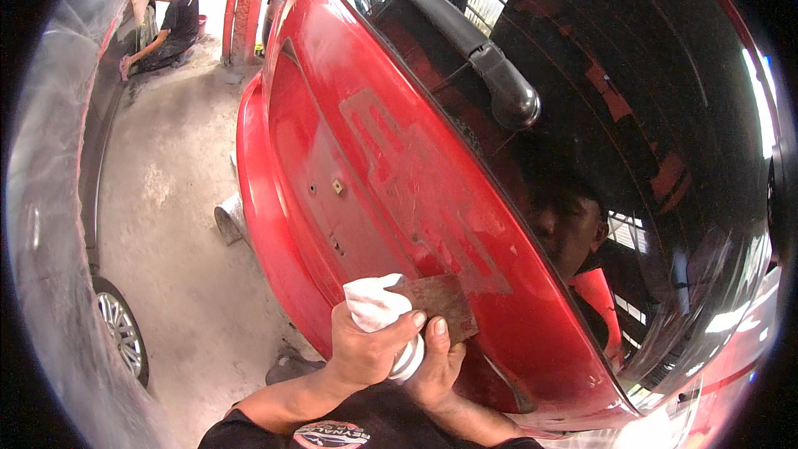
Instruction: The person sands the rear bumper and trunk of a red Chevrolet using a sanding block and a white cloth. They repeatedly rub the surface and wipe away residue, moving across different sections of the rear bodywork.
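Note:
My left hand [366, 349] is closed around a bunched white cloth [378, 303], its thumb pointing at the other hand. Close beside it, my right hand [436, 366] grips a flat, brown-grey rectangular plate [445, 303] between thumb and fingers. The cloth touches the plate's left end; what kind of plate it is I cannot make out. Both hands are in front of the red car tailgate [366, 166]. Dull, scuffed patches mark its paint, and small holes with a square clip show in its recessed panel.
Above the panel lies the dark rear window [632, 116] with a black wiper [503, 83]. Another person [176, 21] crouches at the far left beside a car. A plastic-covered car side [58, 158] and a wheel [121, 328] border the concrete floor [179, 224]. A grey cylinder [231, 220] lies near the bumper.

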{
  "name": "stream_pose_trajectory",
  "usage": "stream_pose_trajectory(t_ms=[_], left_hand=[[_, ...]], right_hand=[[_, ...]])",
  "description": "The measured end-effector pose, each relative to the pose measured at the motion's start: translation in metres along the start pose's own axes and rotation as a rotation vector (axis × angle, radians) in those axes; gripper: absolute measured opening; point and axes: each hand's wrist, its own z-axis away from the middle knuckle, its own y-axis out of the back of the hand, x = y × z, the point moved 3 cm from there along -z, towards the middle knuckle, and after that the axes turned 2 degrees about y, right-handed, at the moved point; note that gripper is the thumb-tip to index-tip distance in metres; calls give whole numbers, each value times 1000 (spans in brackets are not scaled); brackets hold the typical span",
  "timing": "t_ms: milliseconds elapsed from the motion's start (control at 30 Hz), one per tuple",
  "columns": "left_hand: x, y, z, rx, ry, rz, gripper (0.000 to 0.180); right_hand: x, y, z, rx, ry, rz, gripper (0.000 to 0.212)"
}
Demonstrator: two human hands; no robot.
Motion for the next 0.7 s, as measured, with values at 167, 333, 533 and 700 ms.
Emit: stream_pose_trajectory(t_ms=[167,333,533,700], left_hand=[[-5,0,-11,116,429,471,8],[2,7,-20,-55,205,214,6],[12,7,-22,-19,321,316,9],[1,5,-26,-43,282,277,9]], right_hand=[[-19,-17,-16,-34,31,-68,40],[-12,-15,-16,-44,-14,-134,42],[-18,-23,-9,65,120,-41,47],[-29,-26,-16,61,15,-60,47]])
